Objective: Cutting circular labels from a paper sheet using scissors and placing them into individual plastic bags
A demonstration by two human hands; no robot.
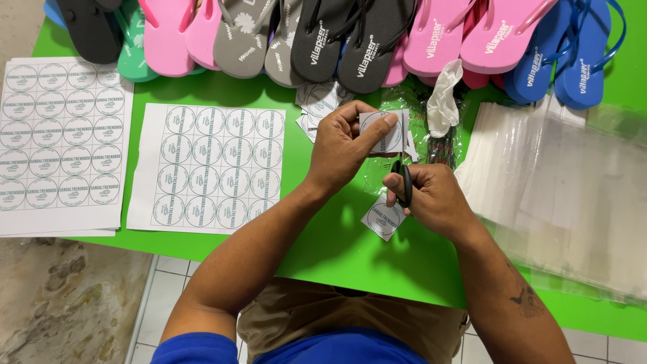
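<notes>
Head view: a small strip of printed paper labels (385, 129) is pinched between thumb and fingers of the left hand (347, 145), held up over the green table (337, 249). Black-handled scissors (404, 183) are gripped in the right hand (435, 199), fingers curled tight through the loops; the blades are mostly hidden behind the paper. One cut square label (383, 218) lies on the table just beside the right hand.

A slip seems the main risk: the strip is small and thin, and the left thumb lies close to where the blades must be, so a nick could be caused by a hurried cut. A crooked cut through a printed circle is also thought possible, since the paper is limp and held at one edge only. The loose square could be brushed off the table edge by the right wrist.

Two uncut sheets (205, 168) of round printed labels lie flat to the left, matte white paper on the smooth, slightly glossy tabletop. A small heap of cut labels (317, 101) rests behind the left hand. Foam flip-flops (377, 40) in pink, black, grey, green and blue are lined along the far edge, soft-looking with plastic straps. Clear plastic bags (559, 175), thin and shiny, are stacked at the right, and a crumpled white bit of plastic (445, 98) lies near them.
</notes>
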